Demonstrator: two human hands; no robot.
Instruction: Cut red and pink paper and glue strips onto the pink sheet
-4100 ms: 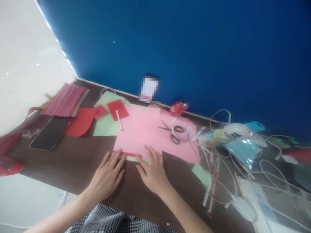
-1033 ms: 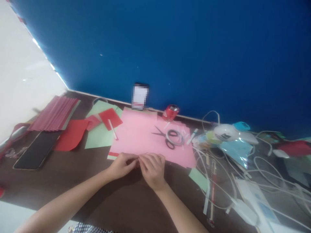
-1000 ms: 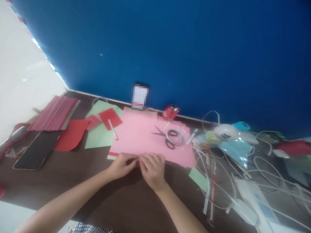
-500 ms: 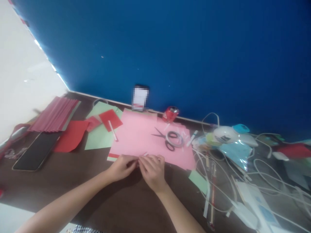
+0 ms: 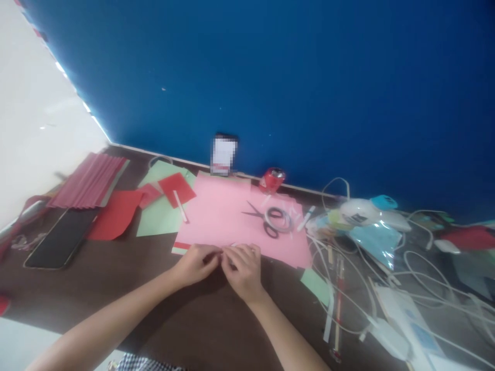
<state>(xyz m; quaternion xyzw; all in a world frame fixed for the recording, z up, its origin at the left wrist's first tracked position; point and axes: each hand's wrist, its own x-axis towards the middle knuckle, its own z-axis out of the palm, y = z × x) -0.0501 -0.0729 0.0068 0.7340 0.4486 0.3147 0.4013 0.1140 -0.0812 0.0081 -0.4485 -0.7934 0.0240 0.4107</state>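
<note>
My left hand [image 5: 196, 265] and my right hand [image 5: 243, 269] meet at the near edge of a stack of pink paper [image 5: 222, 214]. Fingertips of both are pinched together around something small, mostly hidden; a pale sliver shows just above my right fingers, too blurred to name. Beyond them, dark-handled scissors [image 5: 270, 229] lie with blades apart on the pink sheets, and a roll of clear tape [image 5: 284, 220] overlaps their handles. A white stick-like pen [image 5: 180, 207] rests at the left edge of the pink paper.
Leftward lie green sheets [image 5: 157, 219], red paper [image 5: 116, 214], a black phone [image 5: 62, 239] and pleated pink paper [image 5: 87, 180]. A red can [image 5: 273, 180] and a propped-up small screen [image 5: 224, 154] stand by the blue wall. White cables [image 5: 363, 291] and plastic packets [image 5: 377, 242] crowd the right.
Both hands stay pinched together in nearly the same place, with slight finger movement. The pale sliver above my right fingers shows less. The view has shifted a little.
</note>
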